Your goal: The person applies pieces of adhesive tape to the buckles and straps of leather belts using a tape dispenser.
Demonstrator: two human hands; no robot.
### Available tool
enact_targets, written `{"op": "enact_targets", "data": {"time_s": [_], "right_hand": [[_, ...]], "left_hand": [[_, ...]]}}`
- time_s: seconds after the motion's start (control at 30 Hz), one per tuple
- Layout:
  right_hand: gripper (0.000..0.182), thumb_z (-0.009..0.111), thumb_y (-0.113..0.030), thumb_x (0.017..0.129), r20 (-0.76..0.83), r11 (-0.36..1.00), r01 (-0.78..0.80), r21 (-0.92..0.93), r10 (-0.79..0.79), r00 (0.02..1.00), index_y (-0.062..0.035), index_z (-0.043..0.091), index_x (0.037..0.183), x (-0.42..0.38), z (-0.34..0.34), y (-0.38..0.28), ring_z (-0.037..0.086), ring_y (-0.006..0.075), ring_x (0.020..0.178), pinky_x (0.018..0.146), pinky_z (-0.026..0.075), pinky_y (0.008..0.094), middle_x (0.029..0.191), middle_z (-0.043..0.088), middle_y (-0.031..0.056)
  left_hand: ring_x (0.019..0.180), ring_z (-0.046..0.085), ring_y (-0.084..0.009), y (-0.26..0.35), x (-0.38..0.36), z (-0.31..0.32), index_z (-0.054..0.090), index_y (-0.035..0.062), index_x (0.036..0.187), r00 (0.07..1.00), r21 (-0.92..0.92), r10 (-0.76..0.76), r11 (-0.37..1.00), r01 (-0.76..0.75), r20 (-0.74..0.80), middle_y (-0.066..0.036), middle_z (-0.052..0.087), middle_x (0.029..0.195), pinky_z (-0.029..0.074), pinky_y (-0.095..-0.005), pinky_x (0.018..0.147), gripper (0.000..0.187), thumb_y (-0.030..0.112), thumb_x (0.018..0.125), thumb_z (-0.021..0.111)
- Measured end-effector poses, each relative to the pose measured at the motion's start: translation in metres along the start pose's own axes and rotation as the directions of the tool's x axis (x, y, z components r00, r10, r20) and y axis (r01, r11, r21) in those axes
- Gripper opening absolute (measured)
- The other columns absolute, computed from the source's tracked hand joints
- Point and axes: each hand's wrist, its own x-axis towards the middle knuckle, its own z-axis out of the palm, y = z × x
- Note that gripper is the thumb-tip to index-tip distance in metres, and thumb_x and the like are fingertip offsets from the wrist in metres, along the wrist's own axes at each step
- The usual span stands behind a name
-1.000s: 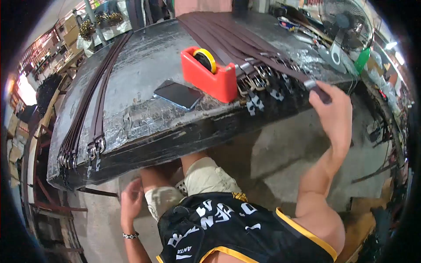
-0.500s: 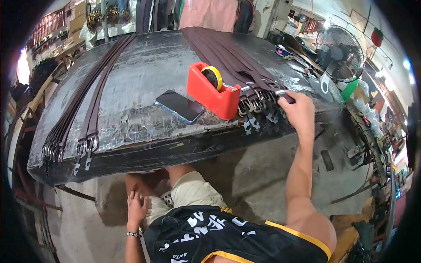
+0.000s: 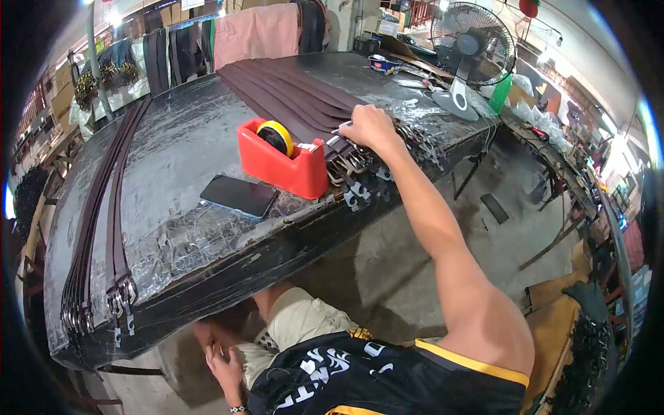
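Note:
My right hand (image 3: 375, 128) is at the buckle end of a spread row of dark brown belts (image 3: 297, 100), fingers closed on a belt and hiding part of it. Metal buckles (image 3: 351, 160) and pale tags (image 3: 356, 195) hang at the table's near edge just below that hand. Left of them stands a red tape dispenser (image 3: 283, 166) with a yellow-rimmed roll (image 3: 275, 138). A dark phone (image 3: 239, 196) lies beside the dispenser. Down on my thigh rests my left hand (image 3: 225, 366), holding nothing, its fingers apart.
A second bundle of belts (image 3: 104, 200) lies along the left of the black table (image 3: 173, 159), buckles over its edge. A fan (image 3: 470, 45) and a green bottle (image 3: 499, 95) stand at the back right. More belts (image 3: 176, 55) and a pink cloth (image 3: 256, 33) hang behind.
The view has swung right, so the table's things appear further left. My right hand has shifted from the right edge of the belt row inward over the belts. My left hand stays on my thigh.

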Motion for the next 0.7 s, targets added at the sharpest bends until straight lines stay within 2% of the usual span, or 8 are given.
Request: {"op": "enact_targets", "data": {"time_s": [0.07, 0.2, 0.27, 0.3, 0.43, 0.6, 0.7], "right_hand": [[0.040, 0.075, -0.033, 0.077, -0.012, 1.000, -0.020, 0.008, 0.020, 1.000, 0.0026, 0.076, 0.096, 0.007, 0.007, 0.001, 0.071, 0.0437, 0.100, 0.092, 0.056, 0.0497, 0.103, 0.072, 0.0287], [0.041, 0.074, -0.034, 0.081, -0.005, 0.997, 0.073, -0.015, -0.074, 0.997, 0.0024, 0.075, 0.099, 0.002, 0.011, 0.005, 0.068, 0.0435, 0.106, 0.095, 0.055, 0.0500, 0.109, 0.070, 0.0291], [0.043, 0.073, -0.036, 0.083, -0.029, 0.991, 0.131, -0.011, -0.131, 0.991, 0.0024, 0.074, 0.101, -0.010, 0.005, 0.007, 0.067, 0.0431, 0.109, 0.097, 0.053, 0.0497, 0.112, 0.069, 0.0293], [0.046, 0.074, -0.039, 0.085, -0.021, 0.994, 0.111, -0.020, -0.111, 0.994, 0.0016, 0.072, 0.106, -0.020, -0.002, 0.007, 0.065, 0.0418, 0.113, 0.099, 0.052, 0.0491, 0.115, 0.067, 0.0278], [0.044, 0.075, -0.037, 0.086, -0.032, 0.981, 0.192, -0.007, -0.192, 0.981, -0.0005, 0.071, 0.111, -0.036, -0.011, 0.024, 0.065, 0.0400, 0.111, 0.098, 0.052, 0.0481, 0.112, 0.068, 0.0228], [0.043, 0.074, -0.034, 0.087, -0.093, 0.975, 0.222, 0.015, -0.220, 0.971, 0.0005, 0.072, 0.112, -0.046, -0.013, 0.038, 0.065, 0.0389, 0.107, 0.097, 0.049, 0.0458, 0.107, 0.069, 0.0234], [0.042, 0.073, -0.033, 0.088, -0.102, 0.978, 0.207, 0.035, -0.203, 0.974, 0.0007, 0.071, 0.113, -0.049, -0.016, 0.038, 0.064, 0.0383, 0.107, 0.097, 0.049, 0.0448, 0.106, 0.069, 0.0221]], "left_hand": [[0.134, 0.044, -0.0427, 0.000, -0.001, -0.001, 0.063, 0.0015, 0.127, 1.000, -0.013, 0.020, 1.000, -0.020, -0.012, -0.022, 0.052, 0.143, 0.034, -0.0492, 0.115, 0.043, 0.014, 0.087, 0.071], [0.135, 0.044, -0.0416, -0.004, -0.004, 0.002, 0.063, 0.0018, 0.128, 0.998, -0.016, 0.044, 0.999, -0.045, -0.045, -0.022, 0.052, 0.143, 0.035, -0.0490, 0.114, 0.043, 0.015, 0.087, 0.071], [0.135, 0.045, -0.0417, 0.003, -0.003, -0.001, 0.063, 0.0012, 0.127, 0.999, -0.018, 0.012, 1.000, -0.012, -0.036, -0.022, 0.053, 0.142, 0.035, -0.0488, 0.114, 0.042, 0.014, 0.087, 0.071], [0.135, 0.045, -0.0418, 0.005, -0.002, -0.003, 0.063, 0.0009, 0.126, 1.000, -0.016, -0.003, 1.000, 0.003, -0.030, -0.022, 0.054, 0.141, 0.036, -0.0487, 0.114, 0.042, 0.014, 0.088, 0.071], [0.133, 0.047, -0.0418, -0.001, 0.000, 0.001, 0.064, -0.0001, 0.125, 0.999, -0.029, 0.016, 0.999, -0.017, -0.034, -0.022, 0.055, 0.140, 0.037, -0.0479, 0.113, 0.040, 0.013, 0.088, 0.070], [0.133, 0.047, -0.0403, 0.004, 0.003, -0.003, 0.064, -0.0005, 0.125, 0.999, -0.024, 0.048, 0.999, -0.048, -0.020, -0.020, 0.055, 0.142, 0.037, -0.0466, 0.113, 0.040, 0.013, 0.087, 0.070], [0.134, 0.047, -0.0394, 0.008, -0.002, -0.002, 0.065, -0.0012, 0.123, 0.998, -0.028, -0.051, 0.998, 0.050, -0.038, -0.018, 0.055, 0.143, 0.036, -0.0461, 0.114, 0.039, 0.012, 0.087, 0.070]]}}
